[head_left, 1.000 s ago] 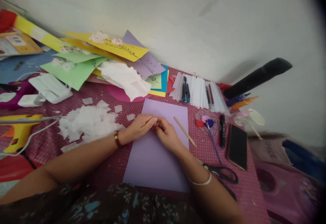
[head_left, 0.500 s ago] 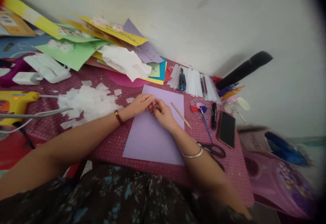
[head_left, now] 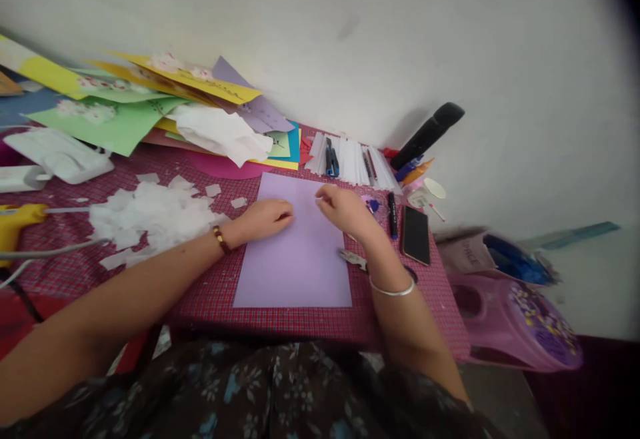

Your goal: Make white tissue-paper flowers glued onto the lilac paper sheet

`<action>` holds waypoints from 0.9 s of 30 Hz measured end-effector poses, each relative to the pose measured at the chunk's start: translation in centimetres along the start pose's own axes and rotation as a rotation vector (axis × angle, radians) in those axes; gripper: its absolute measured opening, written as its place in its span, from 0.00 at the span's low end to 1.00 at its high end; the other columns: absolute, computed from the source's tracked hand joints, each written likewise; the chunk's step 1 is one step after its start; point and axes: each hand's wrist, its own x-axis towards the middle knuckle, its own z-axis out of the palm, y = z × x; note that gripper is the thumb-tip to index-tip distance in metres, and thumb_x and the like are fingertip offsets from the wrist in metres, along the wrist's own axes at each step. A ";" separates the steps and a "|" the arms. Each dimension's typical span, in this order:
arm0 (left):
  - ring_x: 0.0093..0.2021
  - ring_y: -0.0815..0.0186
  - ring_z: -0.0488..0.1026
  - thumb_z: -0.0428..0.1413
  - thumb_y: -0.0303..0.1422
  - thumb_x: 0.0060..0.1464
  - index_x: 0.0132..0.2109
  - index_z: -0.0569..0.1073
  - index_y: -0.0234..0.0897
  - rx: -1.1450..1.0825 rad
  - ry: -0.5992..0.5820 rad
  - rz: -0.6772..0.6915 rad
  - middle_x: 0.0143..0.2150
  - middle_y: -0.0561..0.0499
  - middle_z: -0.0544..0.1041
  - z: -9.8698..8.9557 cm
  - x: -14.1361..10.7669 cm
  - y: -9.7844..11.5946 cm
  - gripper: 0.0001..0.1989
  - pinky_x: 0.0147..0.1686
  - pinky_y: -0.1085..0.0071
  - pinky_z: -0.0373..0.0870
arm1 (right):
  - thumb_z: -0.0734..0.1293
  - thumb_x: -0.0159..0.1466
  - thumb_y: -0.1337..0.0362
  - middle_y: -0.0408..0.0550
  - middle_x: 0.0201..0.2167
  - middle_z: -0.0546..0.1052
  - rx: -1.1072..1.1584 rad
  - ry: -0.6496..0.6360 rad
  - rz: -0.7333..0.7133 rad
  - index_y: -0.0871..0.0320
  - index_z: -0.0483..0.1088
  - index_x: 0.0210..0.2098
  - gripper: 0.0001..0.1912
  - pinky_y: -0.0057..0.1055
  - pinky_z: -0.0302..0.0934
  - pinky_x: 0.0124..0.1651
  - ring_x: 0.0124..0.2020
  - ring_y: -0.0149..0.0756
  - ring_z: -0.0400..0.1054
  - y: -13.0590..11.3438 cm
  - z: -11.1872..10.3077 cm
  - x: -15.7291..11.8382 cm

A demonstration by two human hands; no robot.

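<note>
A purple sheet of paper (head_left: 295, 266) lies on the red checked tablecloth in front of me. Over its upper left part is my left hand (head_left: 267, 218), fingers curled together; anything between them is too small to make out. My right hand (head_left: 345, 209) is above the sheet's upper right edge with fingers bent inward, and what they pinch, if anything, is hidden. Scissors (head_left: 354, 259) lie partly under my right wrist. A heap of white paper squares (head_left: 150, 216) spreads left of the sheet.
Behind are stacked coloured cards (head_left: 135, 119) and white strips (head_left: 353, 162) with a cutter (head_left: 331, 159). On the right lie a black marker (head_left: 393, 216) and a phone (head_left: 415, 234). A yellow glue gun (head_left: 23, 218) and its cables are at left.
My hands have parted: the right one moved right, away from the left. The wooden stick is now mostly hidden by my right hand. The whole view has shifted.
</note>
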 end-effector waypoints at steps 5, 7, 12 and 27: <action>0.35 0.63 0.69 0.47 0.33 0.60 0.34 0.70 0.36 0.056 -0.038 -0.014 0.34 0.49 0.75 0.1 -0.2 0.2 0.10 0.35 0.69 0.60 | 0.66 0.63 0.60 0.51 0.32 0.80 -0.152 -0.168 0.120 0.58 0.74 0.36 0.08 0.31 0.57 0.32 0.32 0.40 0.71 3.3 -1.5 -1.9; 0.35 0.63 0.69 0.47 0.33 0.59 0.34 0.70 0.36 0.059 -0.045 -0.023 0.34 0.49 0.75 0.0 -0.2 0.2 0.10 0.35 0.68 0.59 | 0.67 0.62 0.61 0.51 0.31 0.80 -0.181 -0.207 0.140 0.58 0.74 0.35 0.07 0.31 0.55 0.31 0.31 0.39 0.71 3.9 -1.4 -2.9; 0.33 0.64 0.68 0.48 0.32 0.58 0.32 0.70 0.36 0.039 -0.042 -0.031 0.32 0.49 0.74 -0.2 -0.1 0.2 0.09 0.33 0.69 0.59 | 0.69 0.61 0.60 0.51 0.37 0.78 -0.188 -0.199 0.093 0.57 0.72 0.39 0.09 0.33 0.58 0.35 0.35 0.41 0.71 3.2 -1.7 -6.9; 0.42 0.59 0.72 0.51 0.31 0.58 0.42 0.74 0.33 0.207 -0.147 0.046 0.41 0.44 0.76 -2.6 -1.0 2.8 0.10 0.44 0.65 0.64 | 0.61 0.65 0.65 0.58 0.43 0.74 -0.092 0.039 0.182 0.59 0.70 0.46 0.12 0.45 0.65 0.50 0.45 0.48 0.71 4.8 -0.7 -14.9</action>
